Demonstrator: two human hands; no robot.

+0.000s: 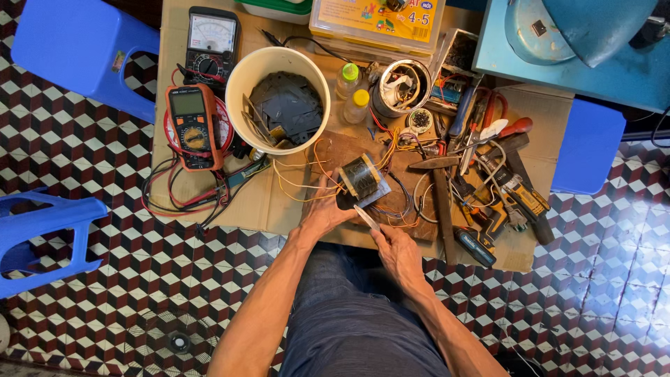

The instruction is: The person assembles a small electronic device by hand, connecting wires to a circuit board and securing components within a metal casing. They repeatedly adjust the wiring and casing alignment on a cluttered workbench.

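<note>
A small transformer (361, 177) with a dark wound core and thin yellow and orange wires rests on a wooden board (335, 150) on the cardboard-covered low table (258, 206). My left hand (324, 211) grips its left side from below. Just below the transformer, my right hand (396, 250) pinches a thin pale metal strip (367, 217) whose tip points up toward the transformer's base.
A cream bucket (278, 98) of dark plates stands behind. Two multimeters (194, 126) with red and black leads lie at left. Hammer (441, 202), pliers, screwdrivers and a cordless tool (513, 188) crowd the right. Blue plastic stools (82, 49) stand on the checkered floor.
</note>
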